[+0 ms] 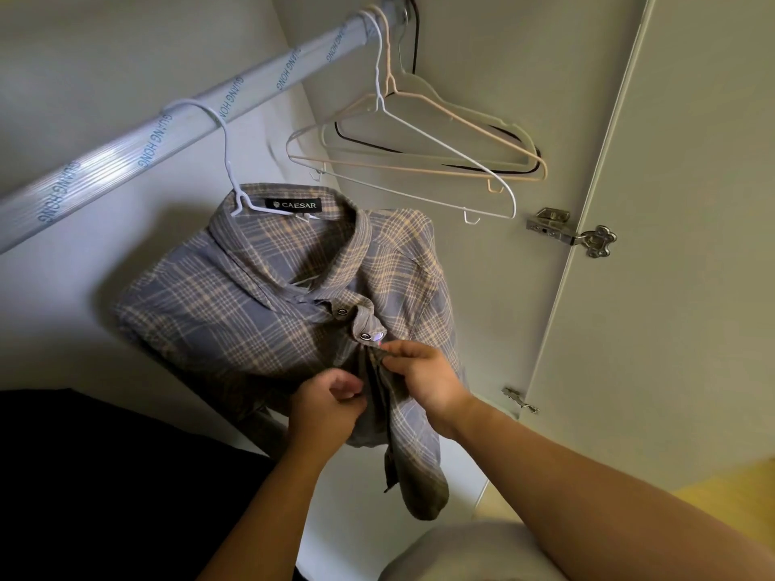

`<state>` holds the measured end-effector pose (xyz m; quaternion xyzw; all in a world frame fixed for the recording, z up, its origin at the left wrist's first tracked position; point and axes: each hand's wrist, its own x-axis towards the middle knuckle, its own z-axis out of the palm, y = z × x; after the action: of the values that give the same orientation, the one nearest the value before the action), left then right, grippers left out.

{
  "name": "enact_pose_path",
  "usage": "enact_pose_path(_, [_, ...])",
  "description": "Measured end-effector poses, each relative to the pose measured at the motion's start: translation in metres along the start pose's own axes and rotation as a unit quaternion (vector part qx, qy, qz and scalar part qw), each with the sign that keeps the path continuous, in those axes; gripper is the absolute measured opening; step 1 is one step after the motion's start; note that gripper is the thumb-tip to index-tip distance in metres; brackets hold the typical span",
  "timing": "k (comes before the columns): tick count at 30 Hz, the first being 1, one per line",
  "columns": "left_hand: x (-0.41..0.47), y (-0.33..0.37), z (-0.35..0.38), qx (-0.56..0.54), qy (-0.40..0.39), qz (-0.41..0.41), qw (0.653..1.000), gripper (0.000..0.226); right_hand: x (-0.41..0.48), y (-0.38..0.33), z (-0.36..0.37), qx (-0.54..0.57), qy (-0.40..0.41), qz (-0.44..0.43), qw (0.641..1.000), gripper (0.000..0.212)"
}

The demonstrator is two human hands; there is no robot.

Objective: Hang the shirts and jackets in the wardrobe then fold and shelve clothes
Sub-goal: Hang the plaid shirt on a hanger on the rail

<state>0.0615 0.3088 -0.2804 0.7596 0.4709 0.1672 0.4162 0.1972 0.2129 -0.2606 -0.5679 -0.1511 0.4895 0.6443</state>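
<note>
Plaid shirt [268,295] hangs on a white hanger [227,159] from the rail [126,148], inside the wardrobe. R hand [423,379] pinches the front edge just under a snap button [365,336]. L hand [327,402], fingers curled, grips the other front edge beside it. Spare hangers [419,86] hang further along the rail.
</note>
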Motion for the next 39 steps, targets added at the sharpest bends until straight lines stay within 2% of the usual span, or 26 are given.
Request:
enact_pose_path(4, [-0.004, -0.007, 0.008, -0.009, -0.049, -0.009, 0.999, 0.033, -0.001, 0.0, 0.002, 0.003, -0.012, -0.007, 1.0, 0.029])
enact_pose_path(9, [0.0, -0.006, 0.016, -0.009, 0.031, 0.008, 0.999, 0.036, -0.003, -0.001, 0.002, 0.008, -0.029, -0.006, 1.0, 0.025])
enact_pose_path(13, [0.002, -0.005, 0.017, -0.037, 0.034, 0.025, 0.998, 0.041, -0.004, -0.005, 0.001, 0.028, -0.024, 0.005, 0.999, 0.024])
enact_pose_path(16, [0.002, -0.001, 0.017, -0.071, 0.002, 0.012, 0.997, 0.032, -0.004, -0.006, 0.0, 0.019, -0.027, 0.011, 0.999, 0.015])
enact_pose_path(19, [0.002, -0.003, 0.021, -0.1, -0.028, -0.001, 0.995, 0.038, -0.003, -0.005, 0.0, 0.024, -0.019, 0.013, 0.999, 0.015])
enact_pose_path(24, [-0.003, -0.009, 0.022, -0.053, -0.039, -0.006, 0.998, 0.027, -0.002, -0.003, -0.003, 0.014, -0.014, 0.016, 1.0, 0.015])
enact_pose_path(26, [-0.004, -0.01, 0.024, -0.101, -0.058, -0.02, 0.993, 0.017, -0.002, -0.003, -0.004, 0.015, -0.023, 0.014, 1.0, 0.015])
enact_pose_path(29, [-0.009, 0.001, 0.025, -0.218, -0.078, -0.062, 0.971, 0.014, -0.004, -0.004, -0.003, 0.036, -0.036, 0.014, 0.999, 0.031])
enact_pose_path(34, [-0.007, 0.005, 0.025, -0.158, -0.032, -0.065, 0.985, 0.027, -0.004, -0.004, -0.002, 0.059, -0.033, 0.024, 0.997, 0.032])
enact_pose_path(36, [-0.005, 0.005, 0.021, -0.158, 0.005, -0.066, 0.985, 0.018, -0.005, -0.003, -0.003, 0.022, -0.028, 0.023, 0.999, 0.036])
enact_pose_path(39, [-0.004, 0.009, 0.013, -0.126, 0.038, -0.031, 0.991, 0.006, -0.006, -0.001, -0.006, -0.1, -0.011, 0.014, 0.995, 0.038])
